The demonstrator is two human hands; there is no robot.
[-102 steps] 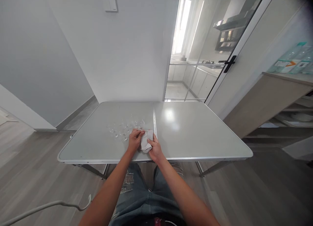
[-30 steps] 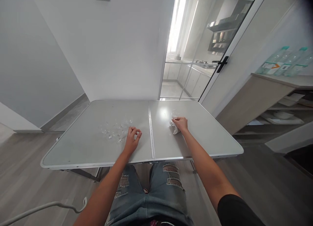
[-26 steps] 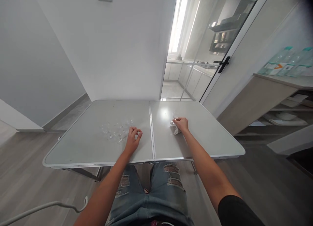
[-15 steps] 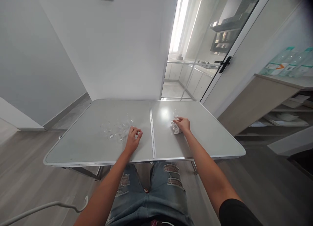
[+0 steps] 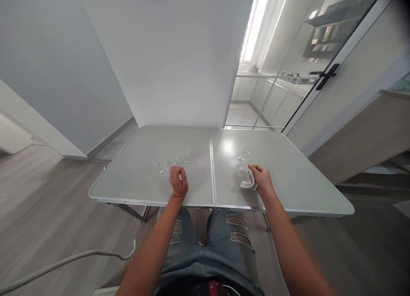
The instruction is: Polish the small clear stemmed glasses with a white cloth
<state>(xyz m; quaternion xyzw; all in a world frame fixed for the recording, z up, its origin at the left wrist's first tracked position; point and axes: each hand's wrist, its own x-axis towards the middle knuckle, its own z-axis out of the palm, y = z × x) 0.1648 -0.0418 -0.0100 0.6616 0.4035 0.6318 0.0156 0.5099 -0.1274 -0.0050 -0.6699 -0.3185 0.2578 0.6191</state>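
Observation:
My right hand (image 5: 261, 178) is closed on a folded white cloth (image 5: 248, 183), held just over the right half of the table. Beyond it stands a small clear stemmed glass (image 5: 243, 156), apart from my fingers. On the left half, my left hand (image 5: 178, 180) is curled with its fingers bent in, at the near side of a group of clear glasses (image 5: 160, 164). The back of that hand hides its fingertips, so whatever they may hold is not visible. Transparency makes the glasses' outlines faint.
The pale folding table (image 5: 124, 176) has a metal rim and a metal seam (image 5: 212, 168) down its middle. A white wall (image 5: 179, 65) and a glazed door with a black handle (image 5: 326, 76) stand behind it. A grey hose (image 5: 80, 254) shows at lower left.
My right hand has drawn back from the single glass toward me with the cloth, leaving the glass standing. My left hand's fingers have curled in by the glasses. The view has turned left.

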